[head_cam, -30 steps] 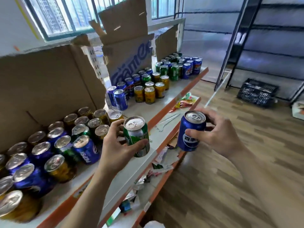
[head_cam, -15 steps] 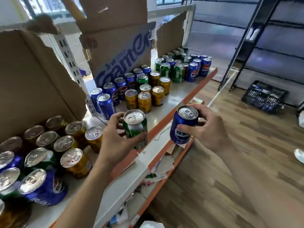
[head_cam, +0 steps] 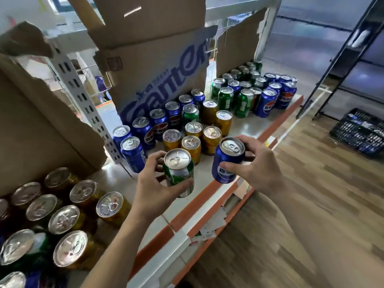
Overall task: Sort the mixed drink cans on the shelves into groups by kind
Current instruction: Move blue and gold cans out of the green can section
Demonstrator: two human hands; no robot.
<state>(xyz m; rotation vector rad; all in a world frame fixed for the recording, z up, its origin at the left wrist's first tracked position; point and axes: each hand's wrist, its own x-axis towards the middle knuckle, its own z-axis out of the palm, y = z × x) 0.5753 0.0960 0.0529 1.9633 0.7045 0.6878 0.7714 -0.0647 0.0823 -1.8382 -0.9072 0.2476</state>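
Green can (head_cam: 177, 173) clasped in my left grip (head_cam: 151, 190), blue can (head_cam: 226, 160) clasped in my right grip (head_cam: 259, 169); gold cans (head_cam: 212, 142) just beyond.

Two hands (head_cam: 152, 192) (head_cam: 264, 171), one held green can (head_cam: 178, 171), one held blue can (head_cam: 227, 161), dozens shelved.

Wood-look floor (head_cam: 311, 194) on my right, w/ a black crate (head_cam: 357, 132) on it beside a black metal rack (head_cam: 340, 53). Grey wall (head_cam: 307, 38) behind. Torn cardboard (head_cam: 41, 125) up front; daylight top left.
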